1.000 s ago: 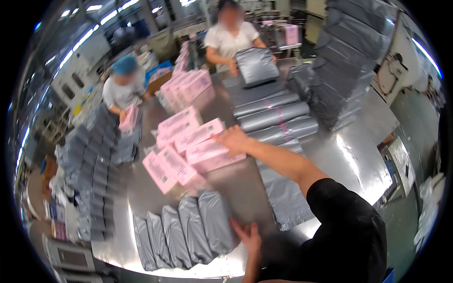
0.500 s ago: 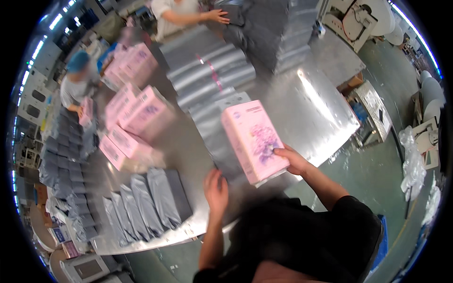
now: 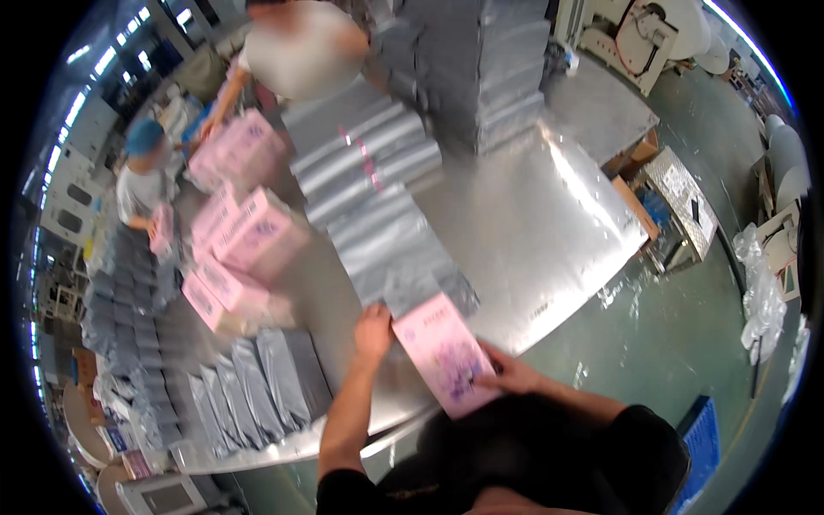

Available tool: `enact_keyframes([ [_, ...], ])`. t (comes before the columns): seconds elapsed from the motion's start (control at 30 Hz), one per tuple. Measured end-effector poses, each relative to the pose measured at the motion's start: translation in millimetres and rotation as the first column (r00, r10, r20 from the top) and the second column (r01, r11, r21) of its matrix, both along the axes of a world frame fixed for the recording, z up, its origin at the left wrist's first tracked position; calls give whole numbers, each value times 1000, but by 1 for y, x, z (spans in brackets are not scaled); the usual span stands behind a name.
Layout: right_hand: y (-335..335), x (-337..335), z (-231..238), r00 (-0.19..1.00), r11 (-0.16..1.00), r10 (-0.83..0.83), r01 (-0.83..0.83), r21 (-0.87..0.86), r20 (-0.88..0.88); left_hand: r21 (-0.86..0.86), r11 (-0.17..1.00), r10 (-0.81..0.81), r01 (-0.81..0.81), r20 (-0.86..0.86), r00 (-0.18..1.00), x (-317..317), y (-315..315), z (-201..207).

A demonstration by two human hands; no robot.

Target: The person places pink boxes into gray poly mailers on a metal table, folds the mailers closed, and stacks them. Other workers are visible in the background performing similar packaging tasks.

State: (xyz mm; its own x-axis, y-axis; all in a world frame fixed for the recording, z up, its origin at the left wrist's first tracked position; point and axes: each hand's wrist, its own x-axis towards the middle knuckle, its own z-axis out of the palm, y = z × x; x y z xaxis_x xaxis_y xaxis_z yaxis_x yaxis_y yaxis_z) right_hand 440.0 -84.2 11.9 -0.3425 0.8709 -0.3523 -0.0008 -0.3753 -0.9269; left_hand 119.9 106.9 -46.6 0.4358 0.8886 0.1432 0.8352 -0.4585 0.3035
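Right hand [image 3: 508, 375] grips pink box [image 3: 439, 348], thumb on top; left hand [image 3: 374, 331] half-curled just left, by grey bags [image 3: 390, 245] ahead, can't tell hold.

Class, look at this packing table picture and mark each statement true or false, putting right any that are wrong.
1. The right hand holds a pink box. True.
2. The left hand rests on the row of wrapped grey packages. False: it is by the near end of the flat grey bags, and the row is apart from it, to its left.
3. A pink strip runs across the grey bundles. True.
4. The loose group of pink boxes lies to the right of the flat grey bags. False: it lies to their left.
5. The co-worker at the far left wears a blue cap. True.
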Motion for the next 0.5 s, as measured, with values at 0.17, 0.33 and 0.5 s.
enact_keyframes([
  [0.17, 34, 10, 38, 742, 951, 261, -307, -32, 617, -360, 910, 347, -206, 390, 853, 1, 20, 15],
  [0.33, 137, 20, 45, 620, 701, -326, -349, 622, 714, -298, 931, 330, -209, 449, 831, -5, 16, 44],
  [0.5, 214, -26, 35, 368, 472, -484, -655, 591, 794, -176, 975, 208, -138, 479, 853, -4, 13, 70],
])
